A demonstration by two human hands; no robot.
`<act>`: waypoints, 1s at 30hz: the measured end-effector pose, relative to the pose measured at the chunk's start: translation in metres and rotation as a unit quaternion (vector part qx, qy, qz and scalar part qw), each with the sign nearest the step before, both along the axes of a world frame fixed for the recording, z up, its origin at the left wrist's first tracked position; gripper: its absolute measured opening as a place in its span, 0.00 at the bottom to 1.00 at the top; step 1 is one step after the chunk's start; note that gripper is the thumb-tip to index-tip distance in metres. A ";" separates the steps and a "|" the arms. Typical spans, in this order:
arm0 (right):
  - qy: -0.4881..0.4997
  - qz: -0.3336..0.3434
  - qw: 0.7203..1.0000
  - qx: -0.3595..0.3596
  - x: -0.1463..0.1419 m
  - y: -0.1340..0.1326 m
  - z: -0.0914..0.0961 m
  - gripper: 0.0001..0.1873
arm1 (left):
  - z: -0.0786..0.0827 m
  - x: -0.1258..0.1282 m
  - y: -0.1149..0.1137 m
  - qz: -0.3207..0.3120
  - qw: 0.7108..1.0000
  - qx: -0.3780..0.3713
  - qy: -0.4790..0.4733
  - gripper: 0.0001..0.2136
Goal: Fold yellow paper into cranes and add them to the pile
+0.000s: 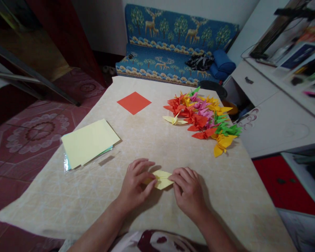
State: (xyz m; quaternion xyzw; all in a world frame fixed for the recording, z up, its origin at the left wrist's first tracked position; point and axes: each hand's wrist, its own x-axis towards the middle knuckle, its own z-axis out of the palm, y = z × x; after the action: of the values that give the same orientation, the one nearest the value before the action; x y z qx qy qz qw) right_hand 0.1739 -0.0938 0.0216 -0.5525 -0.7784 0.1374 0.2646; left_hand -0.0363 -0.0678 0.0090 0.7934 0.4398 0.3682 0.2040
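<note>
A partly folded piece of pale yellow origami paper (162, 180) lies near the front of the table, diamond-like in shape with creases along its middle. My left hand (138, 182) pinches its left end between thumb and fingers. At the right end, the fingertips of my right hand (187, 185) are closed on the paper's point. Both hands rest low over the tablecloth, and their fingers cover the two ends of the paper.
A flat red paper square (134, 103) lies toward the back. Pale yellow sheets (90, 141) sit on a clear plastic packet at left. Several folded paper cranes (199, 113) in red, pink, green and orange cluster at right, beside one pale yellow crane (174, 120). A blue sofa (160, 56) stands behind.
</note>
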 end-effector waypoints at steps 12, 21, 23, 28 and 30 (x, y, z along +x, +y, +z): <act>0.026 -0.005 0.999 0.028 -0.009 -0.013 -0.016 0.07 | -0.015 0.004 -0.011 -0.096 0.991 0.033 0.082 0.10; -0.059 -0.068 0.993 -0.080 -0.017 0.005 -0.001 0.15 | -0.010 0.005 -0.015 -0.072 0.992 0.046 0.093 0.08; -0.078 -0.083 0.987 -0.111 -0.017 0.007 0.001 0.11 | -0.010 0.005 -0.016 -0.071 0.992 0.057 0.090 0.08; -0.078 -0.099 0.986 -0.113 -0.014 0.008 -0.003 0.06 | -0.009 0.008 -0.014 -0.076 0.991 0.063 0.095 0.08; -0.056 -0.112 0.987 -0.100 -0.013 0.010 -0.007 0.05 | -0.007 0.011 -0.008 -0.077 0.990 0.067 0.099 0.08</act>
State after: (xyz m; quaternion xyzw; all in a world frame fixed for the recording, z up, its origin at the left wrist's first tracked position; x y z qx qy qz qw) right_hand 0.1613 -0.0843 0.0150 -0.6666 -0.7075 0.1534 0.1778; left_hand -0.0253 -0.0760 0.0020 0.8690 0.3700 0.2999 0.1339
